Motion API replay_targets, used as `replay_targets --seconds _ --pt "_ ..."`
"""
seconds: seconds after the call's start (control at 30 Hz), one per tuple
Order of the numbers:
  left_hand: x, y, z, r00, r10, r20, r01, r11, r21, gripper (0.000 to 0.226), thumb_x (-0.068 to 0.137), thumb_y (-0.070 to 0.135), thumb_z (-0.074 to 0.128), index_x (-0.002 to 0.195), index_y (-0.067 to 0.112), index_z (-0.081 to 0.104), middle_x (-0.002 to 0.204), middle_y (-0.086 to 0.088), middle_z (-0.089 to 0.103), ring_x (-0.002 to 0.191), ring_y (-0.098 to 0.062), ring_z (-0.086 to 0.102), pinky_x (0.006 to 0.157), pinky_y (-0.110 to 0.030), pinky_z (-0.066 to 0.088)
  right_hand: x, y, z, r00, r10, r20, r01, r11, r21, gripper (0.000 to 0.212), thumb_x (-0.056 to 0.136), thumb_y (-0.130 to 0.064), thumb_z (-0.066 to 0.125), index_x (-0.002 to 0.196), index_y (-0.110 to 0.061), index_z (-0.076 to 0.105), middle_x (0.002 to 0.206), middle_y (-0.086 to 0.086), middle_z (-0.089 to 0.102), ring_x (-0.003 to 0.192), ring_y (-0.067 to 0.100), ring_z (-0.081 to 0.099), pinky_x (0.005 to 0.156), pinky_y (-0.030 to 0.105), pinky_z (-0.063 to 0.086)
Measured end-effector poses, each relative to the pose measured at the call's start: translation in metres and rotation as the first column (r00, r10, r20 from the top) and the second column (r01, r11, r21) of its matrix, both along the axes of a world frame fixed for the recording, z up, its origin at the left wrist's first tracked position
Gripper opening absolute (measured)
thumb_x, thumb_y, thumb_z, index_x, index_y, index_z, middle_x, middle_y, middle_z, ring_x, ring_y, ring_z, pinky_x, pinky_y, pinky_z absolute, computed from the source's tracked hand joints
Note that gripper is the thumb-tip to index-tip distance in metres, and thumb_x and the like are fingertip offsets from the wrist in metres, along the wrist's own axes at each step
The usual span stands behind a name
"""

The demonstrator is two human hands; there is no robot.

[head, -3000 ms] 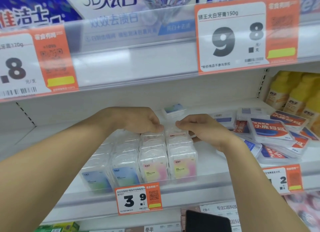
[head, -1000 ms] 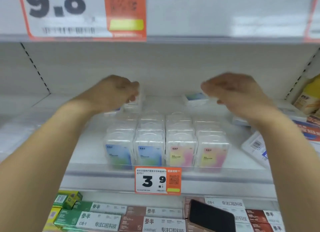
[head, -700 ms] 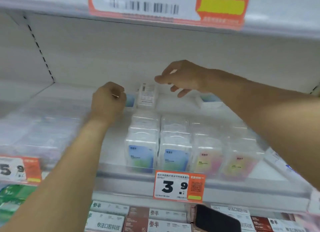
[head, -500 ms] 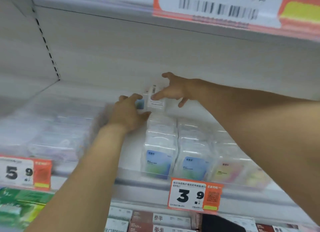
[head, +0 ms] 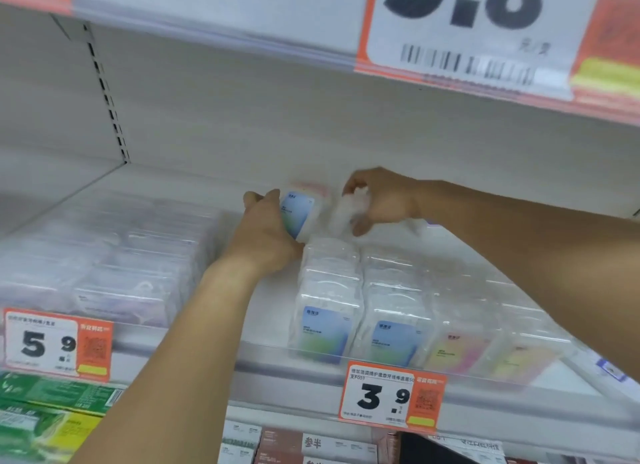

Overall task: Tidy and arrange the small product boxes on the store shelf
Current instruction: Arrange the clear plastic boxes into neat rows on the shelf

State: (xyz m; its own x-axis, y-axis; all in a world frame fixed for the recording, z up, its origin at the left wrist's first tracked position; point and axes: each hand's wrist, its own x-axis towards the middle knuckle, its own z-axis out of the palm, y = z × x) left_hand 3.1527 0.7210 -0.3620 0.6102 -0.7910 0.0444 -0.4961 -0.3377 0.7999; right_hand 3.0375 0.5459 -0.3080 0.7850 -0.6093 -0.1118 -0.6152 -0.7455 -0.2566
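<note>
behind the rows [head: 360, 290], both hands grip small boxes: left hand [head: 266, 235], right hand [head: 381, 200].

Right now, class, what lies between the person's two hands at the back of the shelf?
In the head view, a blue-labelled box in the left hand and a blurred clear box in the right hand.

The box in the left hand [head: 266, 235] is clear plastic [head: 299, 216] with a label fading from blue down to green. The box in the right hand [head: 384, 200] is clear and blurred [head: 348, 214]. Front-row boxes: blue-to-green labels [head: 323, 335] and [head: 393, 340], then yellow-to-pink ones [head: 453, 354] and [head: 519, 361]. The 3.9 price tag [head: 391, 396] is white with black digits, an orange border and a yellow strip, as are the 5.9 tag [head: 57, 346] and the 9.8 tag [head: 498, 37]. The shelf [head: 173, 186] is white. Packs below at the left are green and yellow [head: 52, 418].
</note>
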Motion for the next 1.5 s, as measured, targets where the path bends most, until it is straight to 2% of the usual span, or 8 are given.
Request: replay_targets --seconds 0.17,0.33,0.47,0.6,0.83,1.07,1.23,1.5 --pt "-0.001 0.001 -0.001 1.000 0.016 0.005 -0.016 0.998 -0.064 0.067 0.064 0.014 0.083 0.123 0.020 0.052 0.123 -0.001 0.036 0.081 -0.016 0.057 0.068 -0.021 0.042 -0.029 -0.009 -0.004 0.989 0.059 -0.139 -0.006 0.933 0.359 0.049 0.077 -0.031 0.083 0.119 -0.038 0.058 0.144 -0.010 0.045 0.136 0.013 0.043 0.111 0.041 0.041" --pt "0.005 -0.002 0.002 0.997 0.070 0.029 -0.062 0.976 -0.211 0.091 0.058 0.020 0.091 0.133 0.022 0.040 0.119 0.003 0.051 0.102 -0.020 0.057 0.074 -0.023 0.047 -0.034 -0.009 -0.005 0.987 0.047 -0.153 0.039 0.856 0.515 0.047 0.086 -0.011 0.073 0.127 -0.027 0.058 0.140 -0.004 0.052 0.106 0.013 0.054 0.084 0.027 0.049" --pt "0.008 -0.002 0.003 0.997 0.073 0.023 -0.064 0.959 -0.275 0.095 0.055 0.020 0.094 0.130 0.019 0.036 0.109 0.001 0.056 0.096 -0.020 0.058 0.070 -0.022 0.045 -0.030 -0.012 -0.017 0.978 -0.004 -0.209 0.067 0.953 0.296 0.061 0.082 0.005 0.071 0.133 -0.020 0.048 0.121 0.003 0.053 0.095 0.023 0.056 0.073 0.031 0.050" --pt "0.008 0.000 0.004 0.996 0.071 0.050 -0.053 0.950 -0.307 0.111 0.049 0.027 0.096 0.139 0.019 0.030 0.111 0.006 0.052 0.100 -0.014 0.052 0.080 -0.021 0.041 -0.037 -0.019 -0.012 0.993 -0.021 -0.113 0.016 0.999 -0.051 0.051 0.061 -0.033 0.093 0.098 -0.019 0.062 0.091 -0.007 0.059 0.087 0.020 0.059 0.064 0.024 0.045" --pt "0.011 -0.002 0.007 0.990 0.143 -0.001 -0.128 0.881 -0.455 0.060 0.079 0.028 0.078 0.123 0.016 0.039 0.089 0.004 0.058 0.074 -0.017 0.062 0.061 -0.022 0.047 -0.043 -0.038 -0.004 0.955 -0.220 0.200 0.134 0.920 0.368 0.050 0.088 -0.032 0.072 0.131 -0.012 0.058 0.123 0.009 0.063 0.094 0.032 0.071 0.086 0.043 0.060" --pt "0.012 -0.007 0.010 0.985 0.151 -0.082 -0.172 0.861 -0.478 0.056 0.076 0.027 0.080 0.109 0.019 0.035 0.109 -0.008 0.059 0.091 -0.023 0.064 0.067 -0.026 0.050 -0.073 -0.068 0.001 0.925 -0.380 -0.025 0.367 0.906 -0.210 0.036 0.100 -0.016 0.048 0.135 -0.010 0.055 0.149 0.011 0.045 0.136 0.029 0.042 0.108 0.031 0.033" --pt "0.006 -0.005 0.023 0.995 -0.037 -0.090 -0.016 0.854 -0.520 0.059 0.077 0.020 0.080 0.123 0.030 0.045 0.112 -0.002 0.063 0.095 -0.023 0.065 0.078 -0.035 0.056 -0.099 -0.076 -0.023 0.811 -0.582 -0.058 0.581 0.791 0.191 0.063 0.090 -0.047 0.066 0.129 0.000 0.051 0.121 0.012 0.052 0.105 0.032 0.056 0.084 0.041 0.054" --pt "-0.001 -0.007 0.032 0.971 -0.190 -0.147 0.113 0.901 -0.419 0.039 0.079 0.008 0.076 0.114 0.020 0.062 0.100 0.005 0.068 0.090 -0.014 0.066 0.076 -0.037 0.055 -0.107 -0.073 0.005 0.734 -0.577 0.358 0.429 0.803 0.414 0.061 0.077 -0.003 0.081 0.132 -0.002 0.056 0.128 0.016 0.057 0.099 0.027 0.060 0.072 0.036 0.056"
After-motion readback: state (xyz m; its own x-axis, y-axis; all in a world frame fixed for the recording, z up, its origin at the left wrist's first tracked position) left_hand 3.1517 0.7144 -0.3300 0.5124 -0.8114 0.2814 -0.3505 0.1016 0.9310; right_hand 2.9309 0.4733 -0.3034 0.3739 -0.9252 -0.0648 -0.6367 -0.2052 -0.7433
